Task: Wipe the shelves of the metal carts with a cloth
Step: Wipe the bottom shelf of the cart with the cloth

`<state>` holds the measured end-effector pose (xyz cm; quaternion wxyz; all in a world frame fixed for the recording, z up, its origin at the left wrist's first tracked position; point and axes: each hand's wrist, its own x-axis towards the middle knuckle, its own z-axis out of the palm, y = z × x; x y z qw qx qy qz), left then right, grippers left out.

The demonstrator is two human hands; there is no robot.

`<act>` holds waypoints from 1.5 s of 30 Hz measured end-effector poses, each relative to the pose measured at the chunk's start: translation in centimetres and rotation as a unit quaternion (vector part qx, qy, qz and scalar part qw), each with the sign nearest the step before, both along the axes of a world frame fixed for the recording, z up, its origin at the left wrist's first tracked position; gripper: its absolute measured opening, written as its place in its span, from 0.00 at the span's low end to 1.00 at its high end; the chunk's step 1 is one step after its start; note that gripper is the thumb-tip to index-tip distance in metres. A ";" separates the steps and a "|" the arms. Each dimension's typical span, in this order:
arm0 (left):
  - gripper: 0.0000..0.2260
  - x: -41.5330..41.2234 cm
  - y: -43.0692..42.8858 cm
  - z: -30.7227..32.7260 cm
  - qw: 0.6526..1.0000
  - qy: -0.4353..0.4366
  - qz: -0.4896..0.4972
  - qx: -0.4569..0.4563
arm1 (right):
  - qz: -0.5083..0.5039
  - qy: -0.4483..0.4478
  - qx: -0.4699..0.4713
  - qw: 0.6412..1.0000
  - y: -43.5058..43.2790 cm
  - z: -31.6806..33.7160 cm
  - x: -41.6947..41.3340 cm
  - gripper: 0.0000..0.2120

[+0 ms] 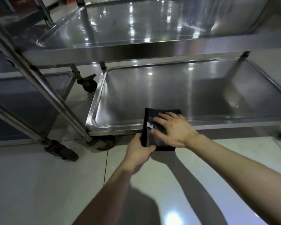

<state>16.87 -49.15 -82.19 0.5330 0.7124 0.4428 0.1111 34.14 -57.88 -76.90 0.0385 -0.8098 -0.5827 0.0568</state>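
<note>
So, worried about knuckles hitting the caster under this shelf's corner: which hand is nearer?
Left. The left hand grips the cloth just right of the caster; the right hand lies flat on the cloth, farther right.

- No text, brand, number or sign can be read anywhere in the view.
- The small white tag [149, 125] on the left edge of the black cloth [161, 116] is too small and blurred to show any writing.
</note>
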 end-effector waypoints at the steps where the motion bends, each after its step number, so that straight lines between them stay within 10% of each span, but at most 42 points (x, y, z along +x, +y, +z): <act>1: 0.19 0.7 0.0 -0.2 1.000 -0.007 0.006 -0.019 | -0.012 -0.011 0.012 1.000 0.2 0.2 0.3 0.28; 9: 0.10 0.2 1.4 -0.7 0.999 -0.004 0.013 -0.030 | -0.090 0.033 -0.057 0.994 3.0 0.6 5.3 0.32; 22: 0.12 -3.7 7.7 5.6 0.992 0.033 -0.035 0.118 | -0.140 0.228 -0.067 0.961 -0.5 7.0 2.5 0.10; 45: 0.12 -13.3 1.3 60.7 0.974 0.175 -0.121 0.078 | -0.182 0.313 -0.094 0.927 -12.2 52.3 -11.8 0.21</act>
